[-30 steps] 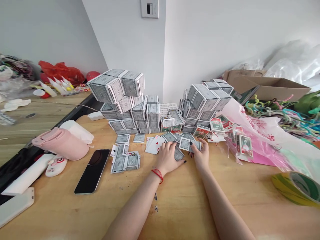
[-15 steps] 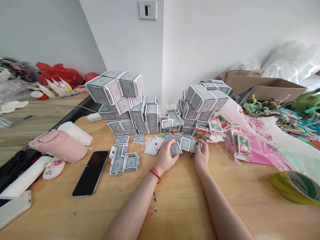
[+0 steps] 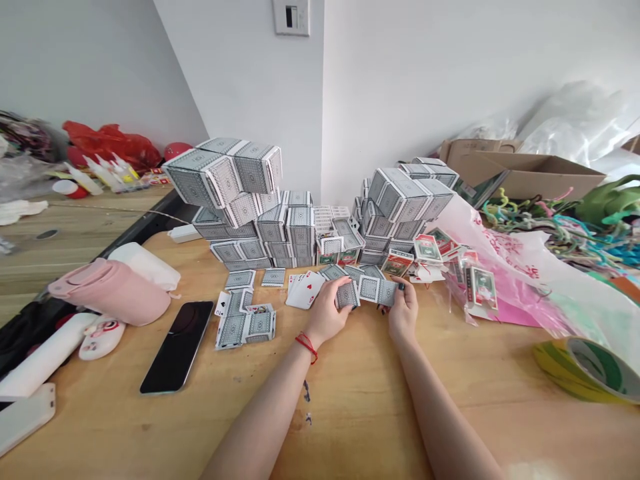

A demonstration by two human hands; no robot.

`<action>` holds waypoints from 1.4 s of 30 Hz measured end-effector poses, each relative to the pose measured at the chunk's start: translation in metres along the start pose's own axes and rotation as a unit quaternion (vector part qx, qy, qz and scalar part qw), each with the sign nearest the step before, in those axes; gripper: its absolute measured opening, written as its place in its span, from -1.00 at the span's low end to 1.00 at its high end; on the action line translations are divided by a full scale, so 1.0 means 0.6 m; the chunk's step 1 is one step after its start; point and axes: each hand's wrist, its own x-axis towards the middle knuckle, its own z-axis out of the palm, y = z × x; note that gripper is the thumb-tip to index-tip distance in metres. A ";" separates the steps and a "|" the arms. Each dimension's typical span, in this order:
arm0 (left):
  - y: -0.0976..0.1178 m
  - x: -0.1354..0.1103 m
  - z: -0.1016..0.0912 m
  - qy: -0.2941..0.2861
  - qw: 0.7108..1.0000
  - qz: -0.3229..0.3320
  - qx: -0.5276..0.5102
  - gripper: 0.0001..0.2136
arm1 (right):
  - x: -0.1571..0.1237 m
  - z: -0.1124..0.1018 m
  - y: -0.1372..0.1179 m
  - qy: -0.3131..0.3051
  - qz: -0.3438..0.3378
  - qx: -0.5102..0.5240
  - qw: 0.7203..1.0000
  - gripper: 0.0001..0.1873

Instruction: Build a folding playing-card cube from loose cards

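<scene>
In the head view my left hand (image 3: 326, 313) pinches a blue-grey patterned playing card (image 3: 347, 294) between thumb and fingers. My right hand (image 3: 404, 312) grips a folded playing card (image 3: 386, 293) whose flap points left, close to the left card; I cannot tell whether the two touch. Just behind them lie more face-down cards, and a fan of face-up cards (image 3: 303, 291) rests left of my left hand. Several folded-card pieces (image 3: 235, 328) sit farther left. Large block structures built from cards, a left one (image 3: 240, 207) and a right one (image 3: 400, 200), rise behind.
A black-screened phone (image 3: 177, 347), a pink bottle (image 3: 113, 291) and a white mouse (image 3: 103, 338) stand on the left. Red-green card boxes (image 3: 481, 288) and pink-white plastic (image 3: 515, 267) lie right. A tape roll (image 3: 590, 369) sits at front right, with a cardboard box (image 3: 530, 175) behind.
The card in my left hand has tilted so its patterned back faces me more squarely. My right hand's piece has turned slightly upright. The whole view has shifted a little.
</scene>
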 end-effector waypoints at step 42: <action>-0.008 -0.002 -0.003 -0.073 0.997 0.029 0.001 -0.51 | 0.007 -0.023 -0.013 -0.202 0.053 -0.054 0.976 -0.70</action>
